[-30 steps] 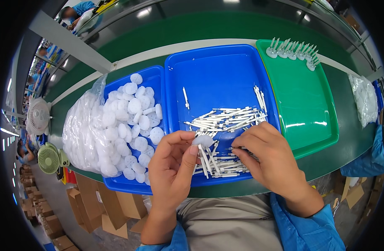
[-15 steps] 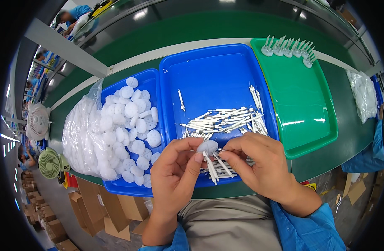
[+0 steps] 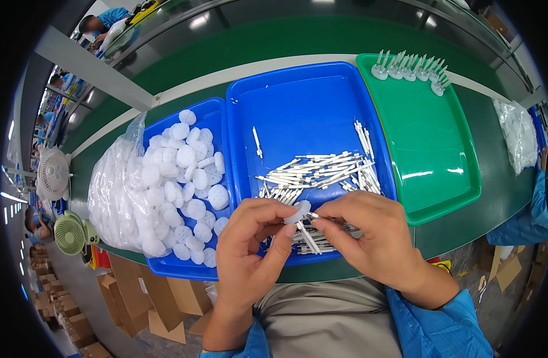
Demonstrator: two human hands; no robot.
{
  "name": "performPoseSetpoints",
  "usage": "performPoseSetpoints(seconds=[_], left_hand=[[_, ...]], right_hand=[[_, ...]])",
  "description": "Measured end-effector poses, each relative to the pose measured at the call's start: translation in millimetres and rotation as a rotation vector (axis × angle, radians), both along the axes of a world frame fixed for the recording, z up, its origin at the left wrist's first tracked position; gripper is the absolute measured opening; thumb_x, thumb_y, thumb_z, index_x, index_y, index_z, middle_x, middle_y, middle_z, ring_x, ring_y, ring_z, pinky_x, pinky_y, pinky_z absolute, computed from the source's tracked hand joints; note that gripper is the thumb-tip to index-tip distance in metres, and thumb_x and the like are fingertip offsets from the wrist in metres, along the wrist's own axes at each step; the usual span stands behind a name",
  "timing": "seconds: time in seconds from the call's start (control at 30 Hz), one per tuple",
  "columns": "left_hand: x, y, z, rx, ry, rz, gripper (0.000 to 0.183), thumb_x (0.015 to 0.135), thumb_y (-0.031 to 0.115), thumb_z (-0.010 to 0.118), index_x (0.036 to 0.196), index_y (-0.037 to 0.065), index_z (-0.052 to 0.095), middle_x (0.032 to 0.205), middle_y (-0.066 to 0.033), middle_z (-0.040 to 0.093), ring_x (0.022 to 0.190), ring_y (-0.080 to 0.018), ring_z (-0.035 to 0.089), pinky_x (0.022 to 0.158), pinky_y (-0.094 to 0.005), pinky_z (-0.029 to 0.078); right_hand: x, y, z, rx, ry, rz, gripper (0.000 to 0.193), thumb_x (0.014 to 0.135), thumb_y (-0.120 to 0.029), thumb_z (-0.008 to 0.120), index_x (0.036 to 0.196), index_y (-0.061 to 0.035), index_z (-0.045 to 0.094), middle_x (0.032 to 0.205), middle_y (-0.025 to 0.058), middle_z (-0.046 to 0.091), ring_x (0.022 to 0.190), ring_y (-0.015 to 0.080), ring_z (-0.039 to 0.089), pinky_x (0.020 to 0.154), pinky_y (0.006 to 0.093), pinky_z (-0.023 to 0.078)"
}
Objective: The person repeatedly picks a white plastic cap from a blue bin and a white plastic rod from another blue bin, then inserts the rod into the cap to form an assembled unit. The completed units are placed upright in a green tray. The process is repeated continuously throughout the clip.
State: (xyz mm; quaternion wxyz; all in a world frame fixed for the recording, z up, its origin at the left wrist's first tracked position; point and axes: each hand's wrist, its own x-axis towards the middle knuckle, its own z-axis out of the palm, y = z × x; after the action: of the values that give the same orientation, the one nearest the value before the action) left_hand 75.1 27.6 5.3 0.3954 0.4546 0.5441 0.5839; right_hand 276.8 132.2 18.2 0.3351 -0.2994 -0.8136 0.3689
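My left hand [image 3: 250,238] pinches a small white round plastic disc [image 3: 297,213] by its edge, between thumb and fingers. Thin white sticks [image 3: 308,237] hang down from the disc's underside. Close against its right side, my right hand [image 3: 366,232] grips a thin white stick [image 3: 313,215] between thumb and forefinger, its end at the disc; whether it has entered a hole I cannot tell. Both hands are over the near edge of the middle blue tray [image 3: 303,113], where many loose white sticks with dark tips [image 3: 315,170] lie heaped.
Left of it, another blue tray [image 3: 216,110] holds piled white discs [image 3: 186,157], some inside a clear plastic bag [image 3: 116,191]. At right, a green tray [image 3: 429,143] carries several discs with upright sticks [image 3: 410,73] along its far edge. Two fans [image 3: 70,232] stand at far left.
The disc has tilted in my left hand, and its hanging sticks have swung round. My right fingers have brought their stick up against the disc's side.
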Motion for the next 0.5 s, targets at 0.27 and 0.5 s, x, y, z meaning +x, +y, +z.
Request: performPoseSetpoints(seconds=[0.27, 0.5], left_hand=[[6, 5, 1, 0.035, 0.098, 0.046, 0.028, 0.097, -0.008, 0.086, 0.122, -0.007, 0.075, 0.126, -0.0156, 0.071, 0.112, -0.0195, 0.078, 0.094, -0.0317, 0.070], [6, 5, 2, 0.020, 0.185, 0.046, 0.026, 0.096, -0.014, 0.082, 0.120, -0.007, 0.072, 0.120, -0.0111, 0.070, 0.104, -0.0155, 0.078, 0.089, -0.0285, 0.066]], right_hand=[[-3, -4, 1, 0.044, -0.006, -0.008, 0.018, 0.090, -0.005, 0.091, 0.104, -0.0038, 0.079, 0.088, 0.0101, 0.070, 0.077, 0.0303, 0.070, 0.066, 0.0430, 0.055], [-3, -9, 5, -0.074, -0.008, 0.001, 0.015, 0.093, -0.003, 0.090, 0.104, -0.0032, 0.079, 0.084, 0.0094, 0.069, 0.067, 0.0265, 0.068, 0.056, 0.0390, 0.052]])
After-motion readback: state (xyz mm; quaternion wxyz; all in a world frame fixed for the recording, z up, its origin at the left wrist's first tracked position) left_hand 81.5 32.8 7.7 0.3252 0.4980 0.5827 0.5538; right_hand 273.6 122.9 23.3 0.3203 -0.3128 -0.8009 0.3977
